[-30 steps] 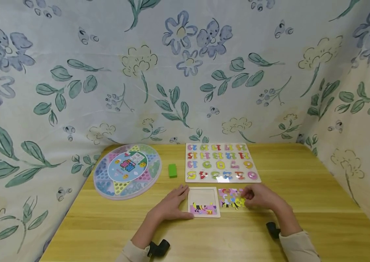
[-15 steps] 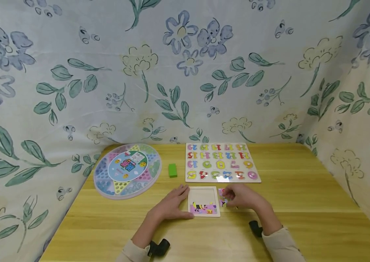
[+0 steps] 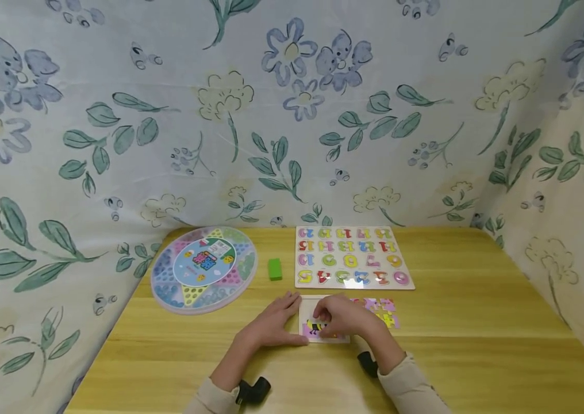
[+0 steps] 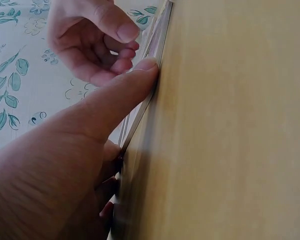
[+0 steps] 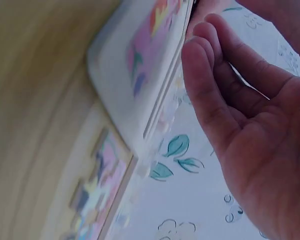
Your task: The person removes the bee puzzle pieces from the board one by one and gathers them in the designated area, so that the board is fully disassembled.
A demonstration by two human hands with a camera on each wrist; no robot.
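Note:
A small wooden jigsaw tray [image 3: 310,297] lies on the table, with a bee picture along its near part. My left hand [image 3: 273,325] braces the tray's left side, its straight thumb [image 4: 132,82] at the near corner and fingers toward the far corner. Over the tray hovers my right hand [image 3: 346,316], fingers loosely bent. Its thumb and forefinger look apart in the left wrist view, and no piece shows between them. Loose jigsaw pieces [image 3: 387,316] sit to the tray's right, partly hidden by the right hand; the right wrist view also shows pieces [image 5: 97,195] beside the tray [image 5: 107,75].
Behind the tray lies a number puzzle board [image 3: 354,257]. A green block [image 3: 275,269] stands left of it. Farther left is a round game board [image 3: 204,270] with a star pattern. Floral cloth [image 3: 292,126] hangs behind the wooden table [image 3: 478,310].
My right hand has moved left from the loose pieces to above the tray, uncovering the pieces on the right. My left hand stays at the tray's left side. The head view has shifted slightly.

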